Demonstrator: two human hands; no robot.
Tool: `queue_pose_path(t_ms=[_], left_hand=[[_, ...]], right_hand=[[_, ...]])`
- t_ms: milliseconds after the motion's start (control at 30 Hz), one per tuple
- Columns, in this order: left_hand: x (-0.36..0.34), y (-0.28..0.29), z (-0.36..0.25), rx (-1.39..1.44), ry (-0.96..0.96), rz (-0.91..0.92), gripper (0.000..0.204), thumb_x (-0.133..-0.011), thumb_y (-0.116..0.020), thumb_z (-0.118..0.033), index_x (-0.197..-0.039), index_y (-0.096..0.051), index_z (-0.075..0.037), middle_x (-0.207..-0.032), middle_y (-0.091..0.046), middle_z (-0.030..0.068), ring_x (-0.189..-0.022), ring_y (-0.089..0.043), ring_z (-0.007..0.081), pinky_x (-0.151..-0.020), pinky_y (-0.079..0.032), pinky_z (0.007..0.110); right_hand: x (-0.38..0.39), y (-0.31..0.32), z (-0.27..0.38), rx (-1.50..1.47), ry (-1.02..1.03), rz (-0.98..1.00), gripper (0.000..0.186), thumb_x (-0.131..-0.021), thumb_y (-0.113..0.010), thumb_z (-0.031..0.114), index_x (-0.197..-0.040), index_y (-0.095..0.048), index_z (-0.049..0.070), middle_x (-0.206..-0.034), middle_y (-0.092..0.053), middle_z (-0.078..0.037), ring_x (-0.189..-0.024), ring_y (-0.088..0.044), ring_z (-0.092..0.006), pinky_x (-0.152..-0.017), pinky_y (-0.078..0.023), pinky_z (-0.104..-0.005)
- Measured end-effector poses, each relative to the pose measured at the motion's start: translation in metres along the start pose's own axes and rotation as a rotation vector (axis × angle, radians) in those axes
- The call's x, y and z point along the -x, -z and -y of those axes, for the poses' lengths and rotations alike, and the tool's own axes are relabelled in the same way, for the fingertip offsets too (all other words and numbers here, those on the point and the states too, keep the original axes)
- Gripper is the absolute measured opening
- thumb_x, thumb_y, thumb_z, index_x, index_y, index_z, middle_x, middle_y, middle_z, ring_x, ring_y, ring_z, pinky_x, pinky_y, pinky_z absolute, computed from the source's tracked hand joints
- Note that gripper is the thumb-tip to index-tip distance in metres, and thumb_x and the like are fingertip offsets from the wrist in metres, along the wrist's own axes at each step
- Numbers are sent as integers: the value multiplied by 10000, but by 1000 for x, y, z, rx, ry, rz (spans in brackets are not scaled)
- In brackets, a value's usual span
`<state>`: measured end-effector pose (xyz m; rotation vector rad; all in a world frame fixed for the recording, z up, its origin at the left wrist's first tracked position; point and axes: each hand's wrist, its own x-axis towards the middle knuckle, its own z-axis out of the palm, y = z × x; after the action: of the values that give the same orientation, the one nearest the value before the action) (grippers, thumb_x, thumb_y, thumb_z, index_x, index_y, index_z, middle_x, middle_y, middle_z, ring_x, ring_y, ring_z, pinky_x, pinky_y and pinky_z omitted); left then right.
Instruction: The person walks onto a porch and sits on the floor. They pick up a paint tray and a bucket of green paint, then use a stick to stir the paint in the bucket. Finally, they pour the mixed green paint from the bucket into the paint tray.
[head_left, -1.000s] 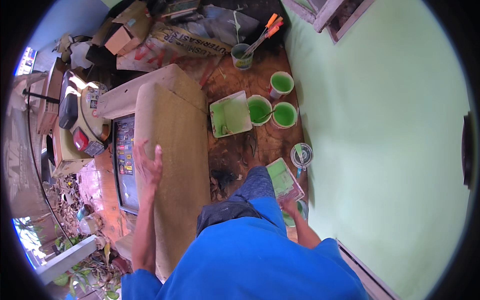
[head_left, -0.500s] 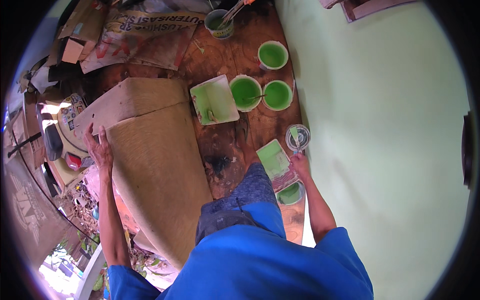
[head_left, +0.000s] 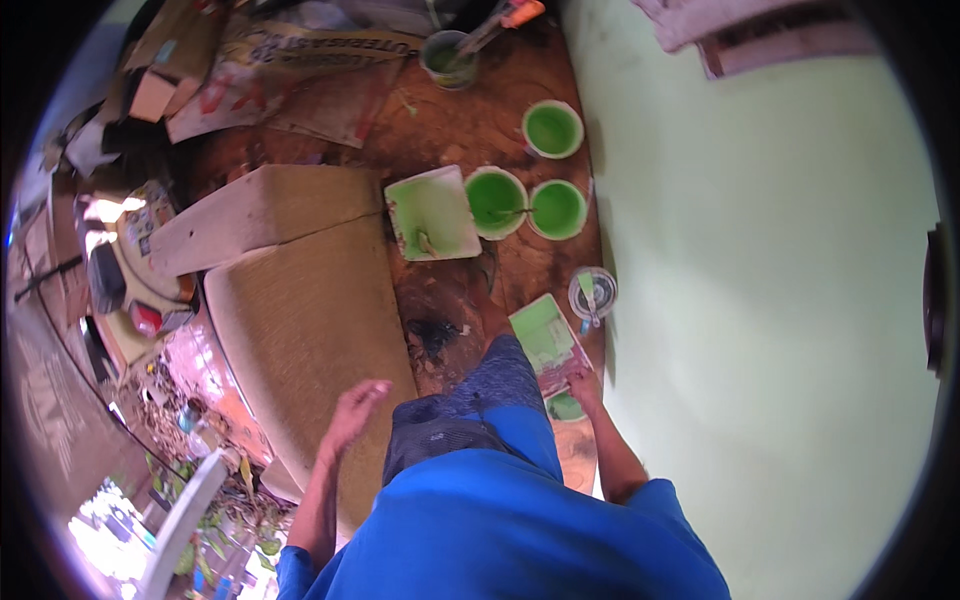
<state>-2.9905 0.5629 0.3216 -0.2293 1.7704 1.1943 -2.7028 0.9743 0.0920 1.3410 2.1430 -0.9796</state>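
My right hand [head_left: 583, 385] is at the lower right corner of a paint tray [head_left: 541, 336] with light green paint in it, its fingers closed on the rim. Just beyond it, a putty knife [head_left: 588, 291] with a green-smeared blade lies across a round tin [head_left: 603, 288] by the wall. Partly covered by the tray and my arm is a container of green paint [head_left: 566, 406]. My left hand [head_left: 358, 412], slightly blurred, hangs above the brown sofa [head_left: 310, 320] with fingers loosely extended and nothing in them.
Several tubs of green paint [head_left: 553, 130] stand farther off beside a square pale tray [head_left: 434, 212]. A pot with brushes [head_left: 448, 62] is at the far end. The pale green wall [head_left: 760, 300] runs along my right; a scooter [head_left: 140, 265] stands left of the sofa.
My left hand has left the sofa's far edge and come back toward my body. My right hand has let go of the putty knife on the tin and moved to the paint tray's corner.
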Motion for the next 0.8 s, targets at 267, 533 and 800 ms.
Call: queue_pose_path(t_ms=[267,533,800], left_hand=[[56,-34,54,54,-15,211,339,-930,-495,-309,-1086,-631,-41,-1014,-635,42,-959,-560,141,-872,-420,279],[107,-42,149,47,-152,-181,391,-837,-575,-434,-966,-668,-77,-968,-658,131,-945,-615,262,-828,-452,344],[187,-49,247,157,-165,-517,507,-794,-552,-552,-856,-661,-61,-907,-641,200,-904,-597,349,-813,-448,407]], right_hand=[[33,18,82,-268,-124,134,129,-808,-577,137,-877,-627,41,-711,-606,-55,-556,-567,-133,-481,-455,-263],[75,5,113,60,414,22,153,-836,-584,167,-905,-636,41,-750,-622,-37,-633,-577,-112,-539,-456,-239],[305,-78,206,45,691,745,318,-908,-533,277,-1013,-632,-6,-929,-633,-42,-883,-555,-103,-820,-420,-238]])
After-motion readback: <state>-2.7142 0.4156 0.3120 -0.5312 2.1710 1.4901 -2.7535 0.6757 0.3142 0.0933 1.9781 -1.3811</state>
